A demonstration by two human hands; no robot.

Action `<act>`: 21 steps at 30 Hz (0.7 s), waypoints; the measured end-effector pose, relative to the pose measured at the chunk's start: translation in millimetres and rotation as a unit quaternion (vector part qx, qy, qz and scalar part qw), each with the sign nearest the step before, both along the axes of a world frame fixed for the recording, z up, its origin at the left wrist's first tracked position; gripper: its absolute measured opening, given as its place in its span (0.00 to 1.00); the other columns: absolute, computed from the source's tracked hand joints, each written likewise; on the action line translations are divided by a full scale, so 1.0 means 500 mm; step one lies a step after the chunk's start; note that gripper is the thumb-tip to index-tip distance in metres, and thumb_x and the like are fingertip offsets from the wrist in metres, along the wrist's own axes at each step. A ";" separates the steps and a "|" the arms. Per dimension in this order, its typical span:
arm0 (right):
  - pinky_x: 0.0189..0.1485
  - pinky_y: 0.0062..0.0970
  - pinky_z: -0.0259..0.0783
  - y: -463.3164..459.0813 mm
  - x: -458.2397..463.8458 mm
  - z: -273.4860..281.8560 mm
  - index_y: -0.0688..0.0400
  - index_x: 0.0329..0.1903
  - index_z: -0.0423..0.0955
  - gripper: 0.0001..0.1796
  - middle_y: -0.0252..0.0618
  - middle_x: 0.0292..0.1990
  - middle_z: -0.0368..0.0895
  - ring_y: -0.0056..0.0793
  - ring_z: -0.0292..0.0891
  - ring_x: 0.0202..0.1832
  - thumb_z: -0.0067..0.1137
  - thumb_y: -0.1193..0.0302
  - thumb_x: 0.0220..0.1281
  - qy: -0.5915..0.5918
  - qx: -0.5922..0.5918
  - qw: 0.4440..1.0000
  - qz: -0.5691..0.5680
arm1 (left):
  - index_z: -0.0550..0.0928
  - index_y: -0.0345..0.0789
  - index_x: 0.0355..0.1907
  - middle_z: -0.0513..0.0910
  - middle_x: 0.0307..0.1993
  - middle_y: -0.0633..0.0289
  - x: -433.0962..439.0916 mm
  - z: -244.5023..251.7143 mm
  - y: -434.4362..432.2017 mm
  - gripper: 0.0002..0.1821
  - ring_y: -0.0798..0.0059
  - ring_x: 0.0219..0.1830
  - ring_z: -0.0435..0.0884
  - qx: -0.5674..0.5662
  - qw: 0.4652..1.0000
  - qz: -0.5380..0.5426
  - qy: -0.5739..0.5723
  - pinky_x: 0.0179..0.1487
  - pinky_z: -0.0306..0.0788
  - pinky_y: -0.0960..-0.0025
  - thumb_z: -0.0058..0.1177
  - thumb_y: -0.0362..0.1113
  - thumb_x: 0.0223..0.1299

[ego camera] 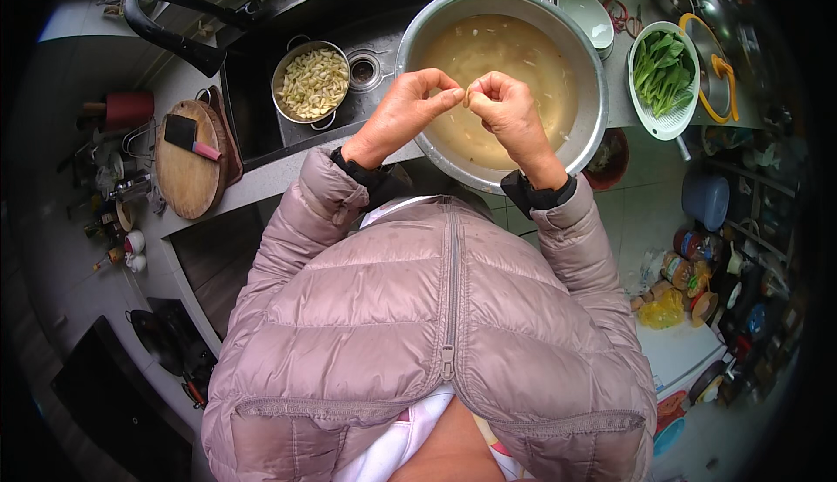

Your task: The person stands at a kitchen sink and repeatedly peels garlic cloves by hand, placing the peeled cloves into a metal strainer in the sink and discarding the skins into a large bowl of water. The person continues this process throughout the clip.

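Observation:
My left hand [418,99] and my right hand [503,106] meet fingertip to fingertip above a large metal basin [598,116]. Between them they pinch a small pale piece, perhaps a garlic clove [466,97], mostly covered by the fingers. Cloudy tan water [503,44] fills part of the basin, with pale bits floating in it. Left of the basin, in the black sink, stands a small two-handled metal pot [277,97] heaped with pale peeled pieces that look like garlic cloves [314,83].
A black faucet [176,37] arches over the sink's left side. A cleaver [189,135] lies on a round wooden board [186,184] at left. On the right are stacked bowls [585,18], a white-green colander [664,126] of leafy greens and a glass lid [713,83]. A reddish bowl [611,162] sits lower down.

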State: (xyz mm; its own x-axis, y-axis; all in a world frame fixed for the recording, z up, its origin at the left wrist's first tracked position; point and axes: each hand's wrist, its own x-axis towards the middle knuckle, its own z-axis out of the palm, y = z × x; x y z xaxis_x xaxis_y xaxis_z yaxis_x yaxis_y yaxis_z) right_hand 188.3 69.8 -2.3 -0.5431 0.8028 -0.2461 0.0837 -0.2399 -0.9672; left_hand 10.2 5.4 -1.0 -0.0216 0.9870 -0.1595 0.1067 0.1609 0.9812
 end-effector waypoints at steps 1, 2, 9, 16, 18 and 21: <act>0.27 0.15 0.61 0.000 -0.001 -0.002 0.62 0.33 0.76 0.03 0.25 0.26 0.74 0.09 0.64 0.26 0.59 0.76 0.61 -0.021 0.057 0.998 0.009 | 0.84 0.30 0.37 0.78 0.26 0.69 -0.002 -0.001 0.002 0.14 0.86 0.30 0.70 0.007 1.000 0.009 -0.016 0.32 0.66 0.76 0.61 0.41 0.64; 0.28 0.16 0.63 -0.001 -0.001 -0.003 0.63 0.32 0.76 0.04 0.26 0.26 0.75 0.11 0.66 0.26 0.60 0.75 0.60 -0.029 0.075 0.997 0.011 | 0.84 0.29 0.37 0.78 0.26 0.69 -0.005 -0.002 0.004 0.14 0.86 0.30 0.70 0.004 1.000 0.005 -0.004 0.32 0.67 0.76 0.61 0.41 0.63; 0.31 0.19 0.67 -0.007 -0.008 -0.004 0.65 0.31 0.76 0.05 0.28 0.25 0.77 0.13 0.69 0.28 0.61 0.75 0.56 -0.035 0.095 0.995 0.014 | 0.84 0.29 0.35 0.81 0.29 0.68 -0.004 0.004 0.003 0.11 0.86 0.32 0.74 -0.025 0.999 0.020 -0.008 0.36 0.69 0.77 0.60 0.37 0.61; 0.32 0.16 0.66 -0.007 0.002 0.017 0.63 0.31 0.76 0.02 0.25 0.27 0.76 0.11 0.67 0.29 0.58 0.76 0.57 -0.003 0.028 0.999 0.023 | 0.84 0.31 0.35 0.83 0.30 0.68 -0.013 0.000 0.004 0.07 0.85 0.34 0.76 -0.041 0.986 0.070 -0.148 0.44 0.69 0.78 0.59 0.34 0.62; 0.31 0.16 0.65 -0.004 0.007 0.019 0.62 0.32 0.76 0.03 0.25 0.27 0.75 0.11 0.67 0.29 0.57 0.76 0.58 0.000 0.009 1.000 0.027 | 0.84 0.32 0.35 0.83 0.30 0.68 -0.018 -0.001 0.004 0.07 0.84 0.35 0.77 -0.041 0.981 0.081 -0.171 0.45 0.69 0.78 0.59 0.35 0.63; 0.30 0.15 0.64 0.004 0.015 0.018 0.62 0.32 0.76 0.04 0.25 0.27 0.75 0.11 0.67 0.28 0.57 0.75 0.58 -0.016 0.016 0.999 0.037 | 0.84 0.32 0.36 0.83 0.31 0.68 -0.020 0.001 0.003 0.07 0.84 0.35 0.77 -0.036 0.977 0.090 -0.189 0.45 0.70 0.78 0.59 0.35 0.63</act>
State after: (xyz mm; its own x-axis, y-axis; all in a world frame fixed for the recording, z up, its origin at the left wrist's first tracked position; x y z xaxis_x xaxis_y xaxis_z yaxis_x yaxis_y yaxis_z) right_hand 195.6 72.1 6.7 -0.5933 0.7685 -0.2396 0.1319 -0.2008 -0.9707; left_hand 0.4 6.8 -0.3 -0.1208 0.9583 -0.2589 -0.2968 0.2140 0.9307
